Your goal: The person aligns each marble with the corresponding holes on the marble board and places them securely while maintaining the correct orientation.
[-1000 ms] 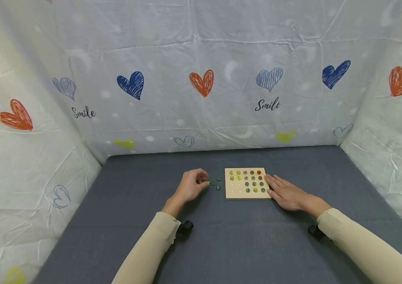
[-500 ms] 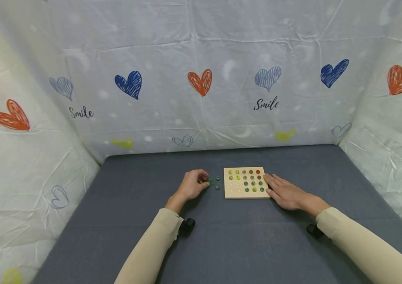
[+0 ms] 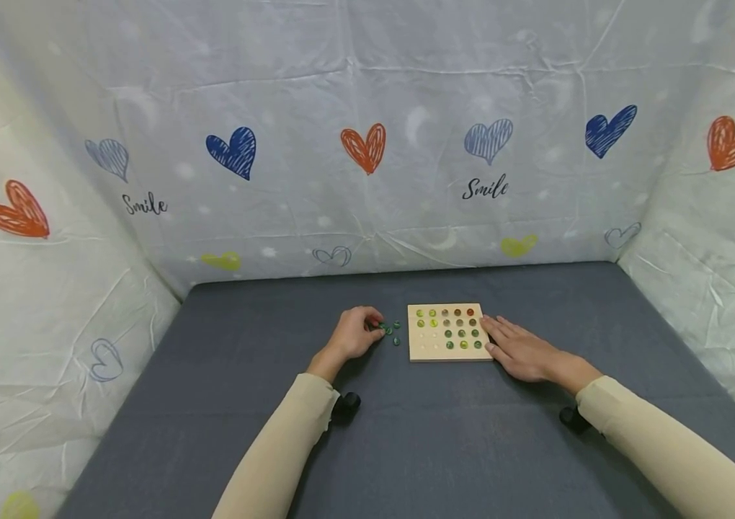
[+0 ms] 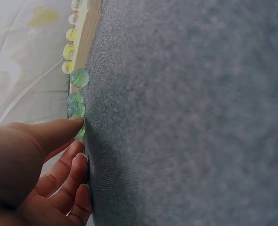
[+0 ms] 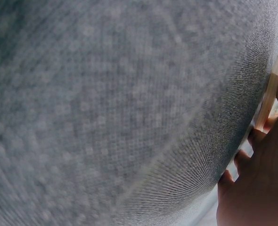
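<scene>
Left hand (image 3: 353, 334) is narrow, its thumb and fingertips pinching one green marble (image 4: 80, 133), while three more green marbles (image 3: 396, 341) lie just beside on the grey cloth (image 3: 419, 440). Right hand (image 3: 523, 353), fingers laid straight, touches the right edge of the wooden board (image 3: 429, 355), which lies between both hands. Hollows of its far rows hold yellow, brownish and red marbles (image 3: 432, 313), the near rows mostly green ones (image 3: 461, 334).
</scene>
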The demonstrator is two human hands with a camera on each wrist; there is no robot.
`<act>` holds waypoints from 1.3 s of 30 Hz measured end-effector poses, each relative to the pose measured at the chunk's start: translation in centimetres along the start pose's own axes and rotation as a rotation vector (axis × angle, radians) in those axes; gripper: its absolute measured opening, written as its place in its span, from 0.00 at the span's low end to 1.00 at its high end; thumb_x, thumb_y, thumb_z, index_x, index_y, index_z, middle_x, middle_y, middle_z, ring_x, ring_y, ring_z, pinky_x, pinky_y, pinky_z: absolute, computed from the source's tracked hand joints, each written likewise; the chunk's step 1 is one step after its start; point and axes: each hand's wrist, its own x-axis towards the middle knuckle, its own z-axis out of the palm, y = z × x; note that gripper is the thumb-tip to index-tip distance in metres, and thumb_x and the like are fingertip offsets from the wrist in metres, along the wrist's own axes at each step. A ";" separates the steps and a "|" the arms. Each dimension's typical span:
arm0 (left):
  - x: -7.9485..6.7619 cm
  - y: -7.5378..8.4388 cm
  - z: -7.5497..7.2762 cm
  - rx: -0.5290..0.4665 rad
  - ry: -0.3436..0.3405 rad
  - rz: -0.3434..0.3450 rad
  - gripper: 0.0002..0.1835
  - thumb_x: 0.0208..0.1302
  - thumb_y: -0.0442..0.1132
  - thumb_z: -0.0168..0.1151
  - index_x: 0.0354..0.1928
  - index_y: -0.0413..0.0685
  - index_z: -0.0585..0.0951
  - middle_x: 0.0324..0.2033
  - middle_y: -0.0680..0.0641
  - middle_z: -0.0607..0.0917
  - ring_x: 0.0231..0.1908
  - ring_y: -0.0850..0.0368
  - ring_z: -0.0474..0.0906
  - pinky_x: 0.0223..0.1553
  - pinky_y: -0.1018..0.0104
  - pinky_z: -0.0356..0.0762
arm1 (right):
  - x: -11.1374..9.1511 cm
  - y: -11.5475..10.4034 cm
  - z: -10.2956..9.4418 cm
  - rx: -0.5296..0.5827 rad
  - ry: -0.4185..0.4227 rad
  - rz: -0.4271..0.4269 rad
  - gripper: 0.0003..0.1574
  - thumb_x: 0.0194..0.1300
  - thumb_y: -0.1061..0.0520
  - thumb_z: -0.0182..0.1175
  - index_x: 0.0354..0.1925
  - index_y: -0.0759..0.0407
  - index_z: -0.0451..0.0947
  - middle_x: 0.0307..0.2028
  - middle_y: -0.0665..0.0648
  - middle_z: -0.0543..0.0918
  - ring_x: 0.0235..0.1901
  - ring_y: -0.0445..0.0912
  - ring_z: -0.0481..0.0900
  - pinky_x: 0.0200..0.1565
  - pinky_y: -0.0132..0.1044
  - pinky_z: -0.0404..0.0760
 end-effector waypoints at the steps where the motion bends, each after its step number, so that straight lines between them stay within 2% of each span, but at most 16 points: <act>1: 0.0 0.0 0.0 0.001 -0.003 -0.004 0.11 0.67 0.33 0.69 0.50 0.40 0.86 0.43 0.43 0.86 0.40 0.50 0.80 0.46 0.54 0.79 | 0.0 0.0 0.0 0.000 0.000 0.000 0.38 0.85 0.47 0.38 0.80 0.66 0.45 0.80 0.68 0.48 0.78 0.67 0.45 0.75 0.61 0.48; 14: -0.3 -0.1 -0.5 -0.018 0.007 -0.017 0.05 0.65 0.33 0.72 0.40 0.41 0.86 0.32 0.47 0.83 0.33 0.55 0.77 0.40 0.58 0.77 | 0.0 0.0 0.1 0.008 0.016 -0.014 0.38 0.85 0.48 0.39 0.80 0.68 0.46 0.79 0.69 0.50 0.77 0.68 0.46 0.74 0.62 0.49; 24: -0.9 -0.4 -1.2 -0.044 0.004 -0.014 0.05 0.65 0.34 0.71 0.41 0.42 0.85 0.33 0.48 0.84 0.34 0.55 0.79 0.40 0.57 0.79 | -0.1 0.0 0.0 0.021 0.025 -0.031 0.38 0.85 0.47 0.40 0.80 0.68 0.47 0.78 0.71 0.51 0.77 0.70 0.47 0.73 0.64 0.50; 32: -1.4 0.2 -1.9 -0.064 0.012 0.001 0.05 0.67 0.34 0.70 0.42 0.42 0.85 0.34 0.48 0.83 0.34 0.55 0.79 0.40 0.57 0.79 | 0.1 0.4 0.3 0.006 0.021 -0.024 0.40 0.85 0.45 0.38 0.80 0.67 0.45 0.79 0.70 0.49 0.77 0.68 0.46 0.74 0.62 0.48; 39: -1.7 0.9 -1.8 -0.076 0.030 0.033 0.05 0.66 0.34 0.70 0.42 0.43 0.85 0.34 0.48 0.84 0.34 0.56 0.80 0.39 0.59 0.79 | 0.0 0.3 0.2 0.011 0.016 -0.019 0.41 0.85 0.42 0.36 0.80 0.66 0.45 0.79 0.70 0.49 0.77 0.68 0.45 0.74 0.63 0.48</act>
